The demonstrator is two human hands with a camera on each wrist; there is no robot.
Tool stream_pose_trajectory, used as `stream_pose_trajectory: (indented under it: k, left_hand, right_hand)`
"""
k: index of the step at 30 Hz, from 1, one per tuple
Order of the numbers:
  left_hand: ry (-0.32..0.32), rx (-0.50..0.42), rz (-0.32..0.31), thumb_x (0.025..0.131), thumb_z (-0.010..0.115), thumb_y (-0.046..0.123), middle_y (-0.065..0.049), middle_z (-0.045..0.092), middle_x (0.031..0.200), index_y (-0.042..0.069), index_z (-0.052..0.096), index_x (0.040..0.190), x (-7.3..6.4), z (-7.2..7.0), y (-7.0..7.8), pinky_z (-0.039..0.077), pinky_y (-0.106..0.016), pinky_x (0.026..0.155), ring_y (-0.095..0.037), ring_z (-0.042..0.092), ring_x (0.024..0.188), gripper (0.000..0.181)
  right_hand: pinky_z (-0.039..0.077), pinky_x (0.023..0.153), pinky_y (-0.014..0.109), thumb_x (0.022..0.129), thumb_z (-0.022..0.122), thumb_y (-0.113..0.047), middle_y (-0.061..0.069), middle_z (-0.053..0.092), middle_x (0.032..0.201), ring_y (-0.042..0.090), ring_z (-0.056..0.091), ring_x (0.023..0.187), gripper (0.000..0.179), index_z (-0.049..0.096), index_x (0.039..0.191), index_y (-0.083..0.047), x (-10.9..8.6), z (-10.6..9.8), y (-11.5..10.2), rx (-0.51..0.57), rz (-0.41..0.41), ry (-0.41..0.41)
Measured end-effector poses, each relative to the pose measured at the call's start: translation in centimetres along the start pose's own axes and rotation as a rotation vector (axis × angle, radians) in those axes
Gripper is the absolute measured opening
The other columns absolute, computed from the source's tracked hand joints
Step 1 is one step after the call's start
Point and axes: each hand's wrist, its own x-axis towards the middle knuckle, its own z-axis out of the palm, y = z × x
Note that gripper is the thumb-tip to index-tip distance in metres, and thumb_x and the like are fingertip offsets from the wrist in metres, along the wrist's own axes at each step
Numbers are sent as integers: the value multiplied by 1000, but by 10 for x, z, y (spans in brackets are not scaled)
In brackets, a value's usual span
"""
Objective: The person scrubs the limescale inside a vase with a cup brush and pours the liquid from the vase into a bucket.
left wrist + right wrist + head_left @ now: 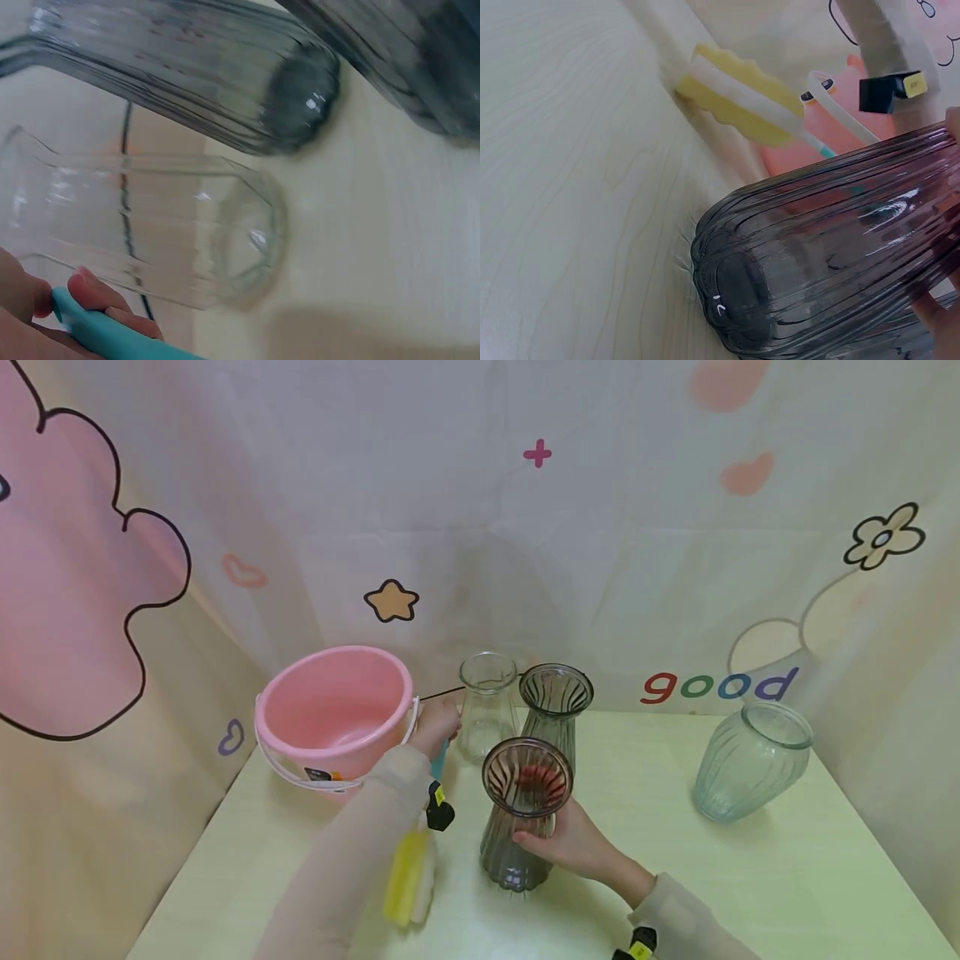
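My left hand grips the teal handle of a sponge brush, close beside the pink bucket. The brush's yellow and white sponge head points down toward me and shows again in the right wrist view. With my right hand I hold a dark ribbed glass vase round its side, thumb in front. The vase stands upright, its scalloped base at the tabletop, its flared mouth facing up. Part of the right fingers is hidden behind the glass.
The pink bucket with a white handle stands at the left. Behind the held vase are a second dark ribbed vase and a clear glass vase. A pale green glass jar stands right on the light wooden table, before a printed curtain.
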Motion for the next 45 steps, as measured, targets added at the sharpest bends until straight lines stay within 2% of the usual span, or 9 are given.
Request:
stream_pose_trajectory:
  k: [5, 10, 12, 15, 18, 21, 33, 38, 45]
  left_hand:
    - [72, 101, -86, 91, 40, 26, -16, 60, 86, -8, 48, 111, 18, 6, -23, 49, -31, 59, -22, 58, 59, 40]
    - [32, 103, -158, 84, 42, 5, -24, 55, 107, -10, 31, 129, -11, -6, -17, 51, -27, 57, -16, 54, 54, 49]
    - [10, 178, -119, 81, 40, 2, -26, 55, 104, -13, 32, 127, -16, -9, -20, 48, -25, 53, -16, 50, 51, 48]
    - [2, 437, -49, 80, 44, 4, -24, 60, 99, -13, 49, 114, -5, -7, -32, 50, -31, 61, -22, 56, 64, 39]
    - [68, 719, 89, 79, 50, 9, -21, 64, 87, -8, 62, 91, 24, 5, -59, 48, -36, 60, -27, 61, 72, 24]
    - [140, 867, 157, 82, 51, 9, -22, 65, 88, -4, 66, 87, 26, 15, -63, 49, -41, 62, -32, 62, 78, 20]
    - [172, 875, 141, 88, 49, 8, -24, 59, 93, -8, 57, 104, 13, 23, -56, 49, -45, 72, -35, 61, 83, 24]
    - [103, 903, 162, 88, 50, 12, -23, 57, 98, -8, 54, 109, 0, 18, -46, 49, -45, 74, -36, 59, 87, 29]
    - [-57, 938, 303, 82, 62, 28, -21, 54, 107, -6, 49, 119, -36, 1, -17, 49, -45, 77, -36, 57, 94, 52]
  right_hand:
    - [36, 99, 51, 75, 74, -16, 5, 53, 124, 21, 51, 116, 67, 37, 130, -13, 1, 1, -1, -5, 1, 0]
    - [35, 99, 51, 74, 74, -15, 4, 52, 125, 22, 51, 116, 66, 37, 130, -12, 2, 1, -3, 14, 2, -9]
    - [35, 99, 52, 75, 74, -15, 5, 53, 125, 22, 51, 116, 66, 37, 129, -12, 2, 1, -3, 20, 6, -13]
    - [35, 99, 51, 75, 74, -16, 5, 52, 125, 22, 51, 116, 66, 37, 130, -13, 2, 0, -4, 22, 4, -17]
    - [35, 99, 52, 76, 74, -15, 6, 52, 125, 23, 51, 116, 66, 37, 130, -11, 2, -1, -9, 27, 9, -19]
    - [35, 99, 52, 76, 74, -15, 7, 52, 125, 24, 51, 116, 66, 37, 130, -11, 1, -1, -9, 29, 14, -15]
    - [35, 99, 52, 75, 74, -16, 9, 53, 125, 24, 51, 116, 65, 38, 129, -12, 1, -1, -1, 8, 11, -2]
    - [33, 99, 54, 76, 73, -17, 9, 51, 127, 26, 49, 118, 67, 36, 131, -12, 0, 0, -1, 21, 5, 1]
    - [35, 100, 51, 75, 74, -19, 5, 48, 130, 24, 47, 120, 72, 33, 134, -14, -3, 3, 0, 0, 8, 14]
